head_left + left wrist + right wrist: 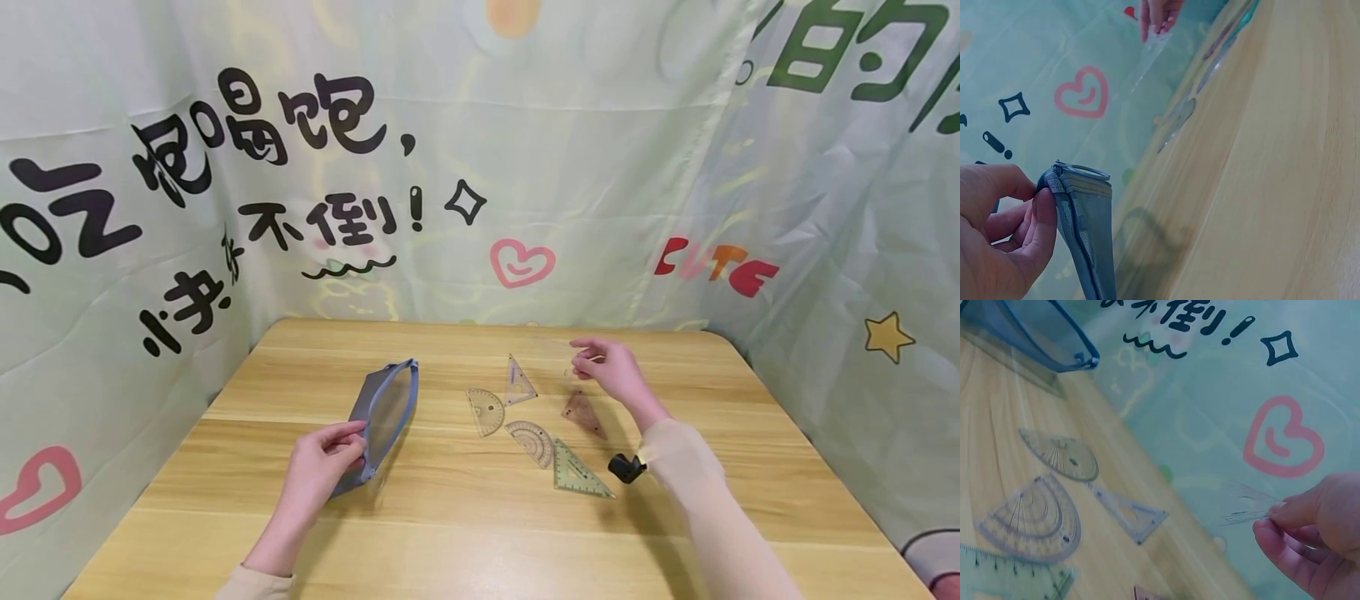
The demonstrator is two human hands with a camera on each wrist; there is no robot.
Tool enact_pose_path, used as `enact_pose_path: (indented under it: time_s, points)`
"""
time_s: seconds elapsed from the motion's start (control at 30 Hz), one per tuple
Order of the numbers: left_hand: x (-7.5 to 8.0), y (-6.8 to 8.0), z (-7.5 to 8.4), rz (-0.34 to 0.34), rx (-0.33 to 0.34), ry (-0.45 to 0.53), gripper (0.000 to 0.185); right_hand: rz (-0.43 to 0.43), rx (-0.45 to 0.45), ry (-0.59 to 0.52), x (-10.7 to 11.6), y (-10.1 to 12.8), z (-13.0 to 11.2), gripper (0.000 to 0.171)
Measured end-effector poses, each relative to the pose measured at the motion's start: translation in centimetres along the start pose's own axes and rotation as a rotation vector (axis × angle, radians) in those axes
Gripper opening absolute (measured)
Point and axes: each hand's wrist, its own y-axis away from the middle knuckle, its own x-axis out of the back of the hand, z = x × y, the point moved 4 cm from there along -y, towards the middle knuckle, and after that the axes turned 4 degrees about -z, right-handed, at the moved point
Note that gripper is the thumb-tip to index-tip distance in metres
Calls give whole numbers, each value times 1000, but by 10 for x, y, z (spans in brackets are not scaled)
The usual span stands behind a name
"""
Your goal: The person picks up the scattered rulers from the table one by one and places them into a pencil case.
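wooden table (480, 533) | left hand (318, 467) grips pouch (386, 412) | right hand (611, 371) pinches clear ruler (1244, 503)

A blue-edged, clear-sided pouch (386, 412) lies on the light wood-grain table (480, 533); 1 brownish set square (583, 413) sits right of centre.

Table (480, 533): you work on pale wood.
Pouch (386, 412): rests left of the protractors.
Protractors (486, 411): two, mid-table.
Set squares (579, 475): three, just beside the protractors.
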Motion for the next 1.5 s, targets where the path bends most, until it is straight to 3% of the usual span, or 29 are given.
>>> enact_pose_path:
  time_s: [0.8, 1.5]
  points:
    - [3, 1, 2, -17, 5, -19, 34, -78, 43, -167, -53, -20, -46, 38]
    - [2, 0, 3, 0, 8, 9, 35, -187, 58, -277, -103, -19, -80, 33]
